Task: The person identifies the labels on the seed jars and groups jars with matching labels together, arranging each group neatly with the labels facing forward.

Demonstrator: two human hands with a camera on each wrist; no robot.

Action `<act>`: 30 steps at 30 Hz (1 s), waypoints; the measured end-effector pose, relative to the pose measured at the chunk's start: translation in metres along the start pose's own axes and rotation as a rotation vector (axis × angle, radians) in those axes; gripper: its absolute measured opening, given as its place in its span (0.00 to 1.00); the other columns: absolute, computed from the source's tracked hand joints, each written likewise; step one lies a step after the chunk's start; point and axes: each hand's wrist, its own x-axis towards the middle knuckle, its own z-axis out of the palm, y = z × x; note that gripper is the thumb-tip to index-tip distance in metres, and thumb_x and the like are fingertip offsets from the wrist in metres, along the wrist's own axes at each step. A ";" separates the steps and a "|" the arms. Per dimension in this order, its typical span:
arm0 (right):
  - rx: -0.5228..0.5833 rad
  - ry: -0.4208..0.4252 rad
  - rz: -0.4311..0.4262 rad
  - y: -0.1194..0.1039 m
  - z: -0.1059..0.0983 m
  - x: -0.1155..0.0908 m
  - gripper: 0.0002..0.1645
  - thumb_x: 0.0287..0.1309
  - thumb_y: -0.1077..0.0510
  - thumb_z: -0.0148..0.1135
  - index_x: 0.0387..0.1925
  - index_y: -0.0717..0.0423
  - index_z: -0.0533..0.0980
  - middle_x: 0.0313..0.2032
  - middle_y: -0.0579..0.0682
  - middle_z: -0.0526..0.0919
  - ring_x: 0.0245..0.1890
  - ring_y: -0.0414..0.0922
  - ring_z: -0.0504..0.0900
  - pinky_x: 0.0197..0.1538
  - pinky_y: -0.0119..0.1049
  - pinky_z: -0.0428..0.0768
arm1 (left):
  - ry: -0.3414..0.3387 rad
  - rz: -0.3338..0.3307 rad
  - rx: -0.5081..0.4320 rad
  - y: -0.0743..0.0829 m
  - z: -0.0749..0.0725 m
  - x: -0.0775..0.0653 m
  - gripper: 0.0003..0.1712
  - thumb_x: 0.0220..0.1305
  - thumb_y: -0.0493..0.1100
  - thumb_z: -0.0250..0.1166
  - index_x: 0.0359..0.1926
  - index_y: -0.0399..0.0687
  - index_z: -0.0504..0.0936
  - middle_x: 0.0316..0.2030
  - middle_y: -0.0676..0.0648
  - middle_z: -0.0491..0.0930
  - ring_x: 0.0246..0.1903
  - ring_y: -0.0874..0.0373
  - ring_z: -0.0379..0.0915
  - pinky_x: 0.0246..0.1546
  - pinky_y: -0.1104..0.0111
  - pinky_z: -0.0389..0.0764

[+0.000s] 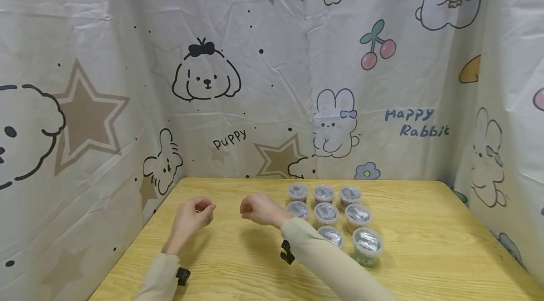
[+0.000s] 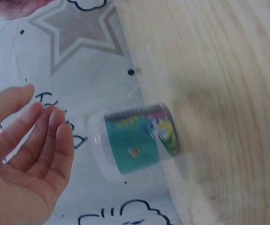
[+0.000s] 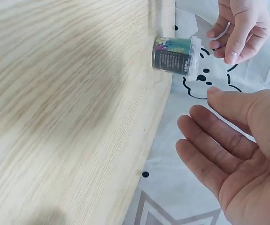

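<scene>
My left hand [image 1: 191, 219] hovers over the left part of the table, its fingers loosely bent and holding nothing. In the left wrist view a small clear-lidded tub [image 2: 139, 140] with a teal label stands on the wood, just beyond those fingertips and blurred. The right wrist view shows the same tub [image 3: 174, 56] upright, close to the left hand but apart from it. From the head view I cannot make it out. My right hand [image 1: 264, 209] is in the air left of the grouped tubs, fingers relaxed, with nothing in its grasp.
Several lidded tubs [image 1: 325, 213] stand in rows on the wooden table [image 1: 425, 235], right of centre, partly behind my right forearm. A patterned curtain [image 1: 272, 79] surrounds the back and sides. Dark wrist bands [image 1: 182, 276] sit on both sleeves.
</scene>
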 end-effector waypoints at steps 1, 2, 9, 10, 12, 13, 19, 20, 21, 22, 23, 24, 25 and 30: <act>-0.010 0.001 -0.014 -0.002 0.002 0.004 0.04 0.61 0.60 0.66 0.37 0.54 0.84 0.34 0.45 0.87 0.33 0.36 0.82 0.39 0.26 0.81 | 0.020 -0.016 0.009 -0.002 -0.002 0.000 0.04 0.64 0.43 0.68 0.36 0.49 0.86 0.32 0.50 0.86 0.32 0.59 0.79 0.34 0.70 0.80; -0.019 0.003 -0.025 -0.004 0.005 0.007 0.03 0.61 0.60 0.66 0.37 0.54 0.84 0.34 0.45 0.87 0.33 0.35 0.82 0.39 0.25 0.80 | 0.038 -0.034 0.016 -0.005 -0.004 0.000 0.04 0.64 0.43 0.68 0.36 0.48 0.86 0.32 0.49 0.86 0.32 0.59 0.79 0.34 0.69 0.80; -0.057 -0.002 -0.033 -0.006 0.027 0.023 0.03 0.60 0.59 0.67 0.36 0.53 0.84 0.33 0.44 0.87 0.31 0.33 0.81 0.36 0.22 0.78 | 0.062 -0.059 0.068 -0.012 -0.011 0.003 0.08 0.62 0.44 0.70 0.36 0.44 0.86 0.34 0.45 0.87 0.34 0.54 0.81 0.34 0.66 0.81; -0.068 -0.004 -0.028 -0.006 0.029 0.024 0.04 0.60 0.59 0.67 0.38 0.52 0.84 0.33 0.43 0.87 0.31 0.33 0.81 0.36 0.22 0.78 | 0.049 -0.049 0.073 -0.013 -0.011 0.004 0.09 0.61 0.44 0.70 0.38 0.42 0.86 0.35 0.43 0.87 0.35 0.52 0.81 0.34 0.65 0.81; -0.097 -0.008 -0.026 -0.008 0.032 0.027 0.07 0.60 0.58 0.67 0.41 0.52 0.83 0.36 0.44 0.88 0.34 0.34 0.82 0.38 0.23 0.80 | 0.016 -0.032 0.097 -0.016 -0.013 0.005 0.12 0.59 0.43 0.71 0.41 0.40 0.86 0.39 0.41 0.86 0.39 0.48 0.81 0.37 0.60 0.82; -0.111 -0.011 -0.025 -0.009 0.033 0.028 0.10 0.61 0.58 0.67 0.44 0.52 0.83 0.38 0.45 0.88 0.36 0.35 0.83 0.40 0.24 0.80 | -0.002 -0.028 0.108 -0.018 -0.014 0.005 0.14 0.59 0.43 0.72 0.42 0.39 0.85 0.41 0.39 0.85 0.42 0.46 0.81 0.40 0.57 0.82; -0.185 -0.046 -0.008 -0.014 0.039 0.035 0.28 0.62 0.58 0.66 0.63 0.50 0.72 0.56 0.49 0.81 0.53 0.43 0.81 0.52 0.31 0.81 | -0.073 -0.014 0.159 -0.026 -0.019 0.005 0.19 0.59 0.44 0.72 0.48 0.37 0.82 0.51 0.34 0.80 0.52 0.38 0.75 0.52 0.44 0.77; -0.191 -0.056 0.000 -0.016 0.041 0.037 0.30 0.62 0.58 0.66 0.65 0.49 0.70 0.58 0.50 0.79 0.55 0.44 0.80 0.54 0.32 0.81 | -0.082 -0.011 0.162 -0.028 -0.019 0.005 0.20 0.59 0.43 0.72 0.49 0.36 0.82 0.52 0.33 0.79 0.53 0.38 0.74 0.53 0.43 0.76; -0.194 -0.067 0.010 -0.017 0.043 0.038 0.32 0.62 0.58 0.66 0.67 0.48 0.68 0.60 0.50 0.77 0.57 0.44 0.79 0.55 0.33 0.81 | -0.089 -0.008 0.170 -0.029 -0.019 0.005 0.20 0.59 0.43 0.72 0.49 0.35 0.82 0.52 0.33 0.79 0.53 0.37 0.74 0.53 0.43 0.76; -0.196 -0.080 0.016 -0.019 0.046 0.040 0.34 0.62 0.58 0.65 0.69 0.48 0.66 0.62 0.51 0.76 0.58 0.45 0.78 0.57 0.34 0.80 | -0.094 -0.007 0.180 -0.030 -0.018 0.005 0.20 0.58 0.42 0.72 0.49 0.35 0.82 0.52 0.32 0.79 0.52 0.37 0.74 0.53 0.43 0.76; -0.195 -0.094 0.025 -0.021 0.048 0.042 0.36 0.62 0.59 0.65 0.70 0.47 0.64 0.64 0.51 0.74 0.59 0.46 0.77 0.58 0.35 0.80 | -0.099 -0.010 0.191 -0.031 -0.017 0.005 0.20 0.57 0.43 0.73 0.47 0.35 0.82 0.52 0.32 0.79 0.52 0.38 0.75 0.52 0.44 0.77; -0.194 -0.109 0.037 -0.023 0.051 0.043 0.38 0.63 0.59 0.65 0.71 0.46 0.63 0.65 0.51 0.73 0.60 0.46 0.77 0.58 0.36 0.80 | -0.105 -0.013 0.198 -0.033 -0.016 0.004 0.20 0.56 0.43 0.74 0.46 0.35 0.82 0.52 0.32 0.79 0.50 0.39 0.76 0.51 0.45 0.78; -0.189 -0.125 0.052 -0.025 0.053 0.044 0.39 0.62 0.59 0.65 0.72 0.44 0.61 0.67 0.51 0.71 0.61 0.47 0.76 0.59 0.37 0.80 | -0.110 -0.021 0.204 -0.034 -0.015 0.004 0.20 0.55 0.42 0.74 0.45 0.35 0.81 0.52 0.32 0.79 0.47 0.41 0.77 0.49 0.48 0.79; -0.185 -0.174 0.098 -0.034 0.058 0.048 0.43 0.63 0.59 0.64 0.74 0.39 0.57 0.72 0.50 0.63 0.67 0.49 0.70 0.63 0.41 0.77 | -0.135 -0.081 0.187 -0.039 -0.012 0.008 0.16 0.54 0.44 0.75 0.38 0.42 0.79 0.43 0.38 0.81 0.25 0.58 0.69 0.24 0.67 0.75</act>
